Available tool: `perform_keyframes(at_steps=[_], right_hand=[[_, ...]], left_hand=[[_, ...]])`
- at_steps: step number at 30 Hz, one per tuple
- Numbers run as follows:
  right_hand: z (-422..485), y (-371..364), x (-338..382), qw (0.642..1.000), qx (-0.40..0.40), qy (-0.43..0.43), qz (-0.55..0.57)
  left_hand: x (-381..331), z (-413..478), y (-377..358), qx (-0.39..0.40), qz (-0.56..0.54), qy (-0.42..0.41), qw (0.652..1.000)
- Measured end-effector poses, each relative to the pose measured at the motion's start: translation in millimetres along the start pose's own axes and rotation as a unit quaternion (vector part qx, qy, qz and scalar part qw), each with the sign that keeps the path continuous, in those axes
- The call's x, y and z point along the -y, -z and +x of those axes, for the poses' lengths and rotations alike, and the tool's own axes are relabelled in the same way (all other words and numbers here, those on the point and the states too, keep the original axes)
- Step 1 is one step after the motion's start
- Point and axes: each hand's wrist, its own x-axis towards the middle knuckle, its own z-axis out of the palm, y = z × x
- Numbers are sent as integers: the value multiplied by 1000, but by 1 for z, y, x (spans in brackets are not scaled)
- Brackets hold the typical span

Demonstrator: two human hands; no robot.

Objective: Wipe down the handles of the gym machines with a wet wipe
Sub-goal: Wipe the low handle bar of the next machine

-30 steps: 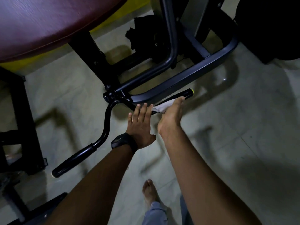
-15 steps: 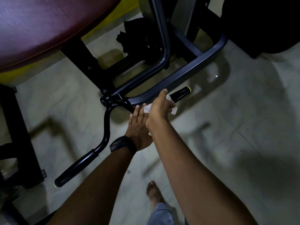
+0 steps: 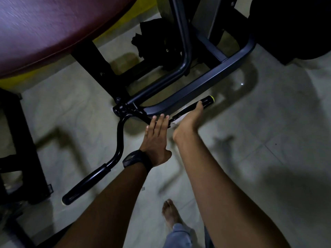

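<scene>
Left grip (image 3: 86,185) of the bar (image 3: 120,140) hangs unattended, no wipe on it. Left hand (image 3: 155,140), fingers straight and together, rests flat on the bar's middle. The wet wipe (image 3: 176,121) shows as a white scrap under the right hand (image 3: 188,120), which wraps it round the right grip (image 3: 206,101), short of the end cap (image 3: 212,98). Judged step: wiping the right grip. Next move calls for a stroke out to the cap, then transfer to the left grip.

A gym: padded maroon seat (image 3: 44,31), steel machine frame (image 3: 202,81).

right hand (image 3: 188,121) | slid outward along handle (image 3: 207,101) | wet wipe (image 3: 176,122) now under palm
</scene>
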Motion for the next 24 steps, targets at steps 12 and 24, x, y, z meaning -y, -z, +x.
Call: perform_keyframes(at_steps=[12, 24], right_hand=[[13, -16, 9, 983, -91, 105, -117], [23, -15, 20, 979, -102, 111, -137]], left_hand=[[-2, 0, -1, -7, -5, 12, 1000], [-6, 0, -1, 1, 19, 22, 1000]])
